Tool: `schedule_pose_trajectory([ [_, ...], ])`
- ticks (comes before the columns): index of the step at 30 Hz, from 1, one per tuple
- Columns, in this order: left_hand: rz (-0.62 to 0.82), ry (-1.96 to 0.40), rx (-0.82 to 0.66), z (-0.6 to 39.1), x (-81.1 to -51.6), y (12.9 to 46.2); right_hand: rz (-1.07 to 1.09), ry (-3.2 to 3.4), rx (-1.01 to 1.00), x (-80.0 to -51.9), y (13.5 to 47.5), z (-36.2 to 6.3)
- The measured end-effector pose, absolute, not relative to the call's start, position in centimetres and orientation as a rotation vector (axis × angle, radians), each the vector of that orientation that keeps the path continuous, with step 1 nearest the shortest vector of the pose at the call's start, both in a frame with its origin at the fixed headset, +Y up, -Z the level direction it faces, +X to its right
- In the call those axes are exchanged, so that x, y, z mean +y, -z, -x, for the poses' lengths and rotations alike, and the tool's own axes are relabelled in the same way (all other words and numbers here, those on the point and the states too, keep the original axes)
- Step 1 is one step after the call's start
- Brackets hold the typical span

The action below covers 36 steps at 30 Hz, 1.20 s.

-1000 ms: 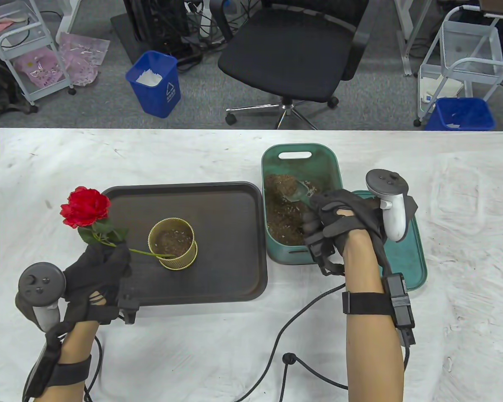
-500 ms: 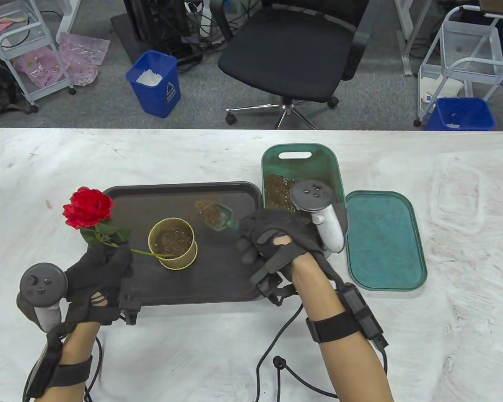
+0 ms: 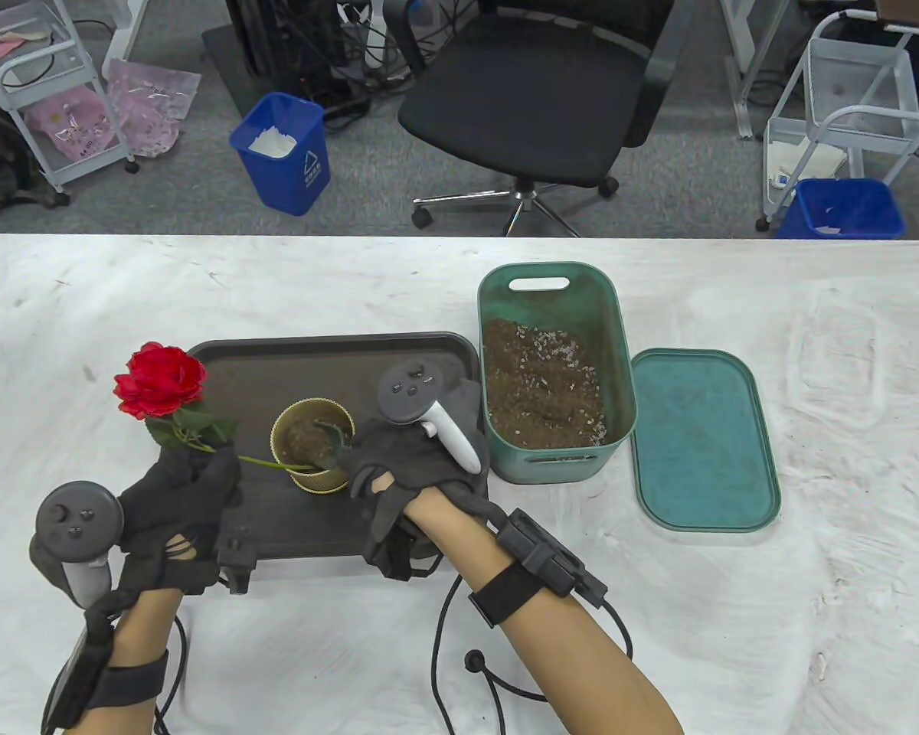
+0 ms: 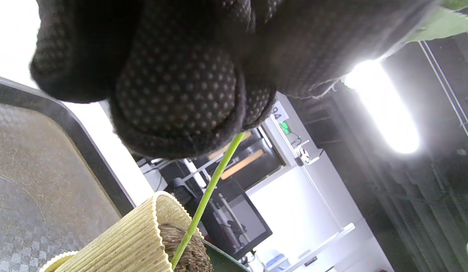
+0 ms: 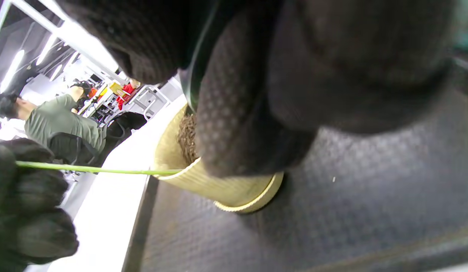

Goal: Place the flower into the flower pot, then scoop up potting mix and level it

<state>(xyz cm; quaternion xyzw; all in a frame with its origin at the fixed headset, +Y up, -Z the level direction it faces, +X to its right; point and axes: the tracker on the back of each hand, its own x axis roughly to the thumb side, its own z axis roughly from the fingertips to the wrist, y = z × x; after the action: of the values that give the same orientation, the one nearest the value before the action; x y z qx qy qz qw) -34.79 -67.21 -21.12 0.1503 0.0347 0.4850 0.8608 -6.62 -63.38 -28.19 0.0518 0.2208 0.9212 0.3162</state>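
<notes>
A red flower (image 3: pixel 159 380) on a thin green stem (image 3: pixel 264 462) leans left out of a ribbed yellow flower pot (image 3: pixel 310 478) that stands on the dark tray (image 3: pixel 413 352). My left hand (image 3: pixel 180 490) grips the stem just below the leaves; its lower end runs into the pot's soil (image 4: pixel 188 257). My right hand (image 3: pixel 406 459) holds a small green scoop (image 3: pixel 331 436) tipped over the pot's right rim. In the right wrist view the pot (image 5: pixel 203 181) sits just under my fingers (image 5: pixel 249 113), and the stem (image 5: pixel 98 170) crosses to my left hand (image 5: pixel 26 211).
A green tub (image 3: pixel 613 321) of potting mix (image 3: pixel 544 383) stands right of the tray, its flat green lid (image 3: pixel 704 444) lying beside it. Cables trail across the white cloth near the table's front edge. An office chair and blue bins are beyond the far edge.
My right hand lifted the loaded scoop out of the tub, carried it left across the tray and tipped it over the pot. The left hand and flower stayed still.
</notes>
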Motion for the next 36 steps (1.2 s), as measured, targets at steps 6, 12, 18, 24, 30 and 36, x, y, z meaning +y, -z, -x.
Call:
schedule_pose_trajectory([
  [6,-0.317,-1.017,0.075,34.8,-67.2,21.1,-0.325,-2.796,0.246,-61.6,26.8,8.6],
  [12,-0.318,-1.014,0.07,34.7,-67.2,21.0,-0.414,-2.959,0.04,-59.7,25.2,8.6],
  [18,-0.317,-1.016,0.076,34.8,-67.1,21.0,-0.281,-2.868,-0.002,-56.8,25.7,5.1],
  [24,-0.317,-1.015,0.073,34.8,-67.1,21.0,0.011,-2.809,-0.134,-53.3,27.2,-1.7],
  [30,-0.315,-1.02,0.08,34.9,-67.2,21.1,0.363,-2.755,-0.134,-52.7,29.6,-8.6],
  [36,-0.314,-1.022,0.085,34.9,-67.1,21.1,0.659,-2.829,0.272,-55.4,32.8,-12.0],
])
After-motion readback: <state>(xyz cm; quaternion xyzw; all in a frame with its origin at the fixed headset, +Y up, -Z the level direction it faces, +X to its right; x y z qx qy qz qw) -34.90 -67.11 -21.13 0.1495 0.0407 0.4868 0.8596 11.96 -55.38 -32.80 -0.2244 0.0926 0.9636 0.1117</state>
